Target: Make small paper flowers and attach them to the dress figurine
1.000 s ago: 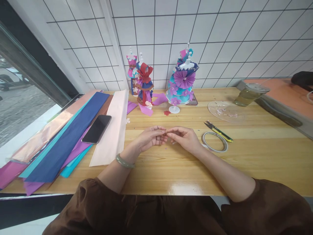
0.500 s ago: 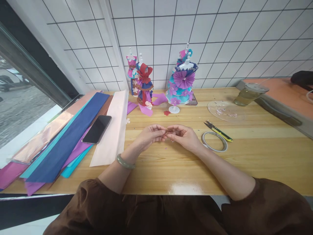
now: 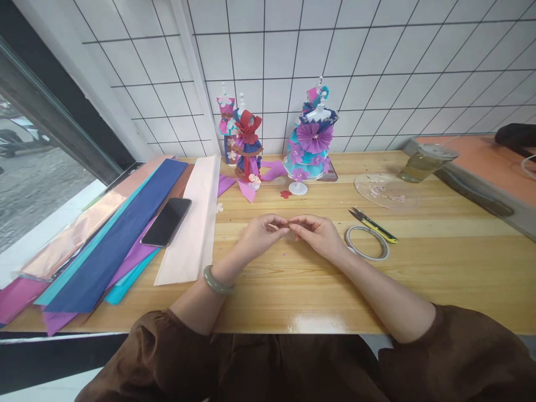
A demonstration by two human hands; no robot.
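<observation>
My left hand and my right hand meet fingertip to fingertip above the table middle, both closed in a pinch. Between them is the small brown folded crepe-paper piece, almost wholly covered by my fingers now. A roll of double-sided tape lies flat just right of my right hand. Beyond it rest thread snips with a yellow and black handle. A red paper flower lies on the wood past my fingertips, and a pale paper flower lies to the left.
Doll-size stands dressed in crepe paper, one mostly red, another turquoise and purple, stand by the tiled wall. Left are a phone, pale paper and blue paper strips. A clear plate and drink cup sit right.
The brown piece showed between my fingertips before and is now mostly hidden. My hands have turned slightly, with the fingertips drawn closer together. The things on the table stayed put.
</observation>
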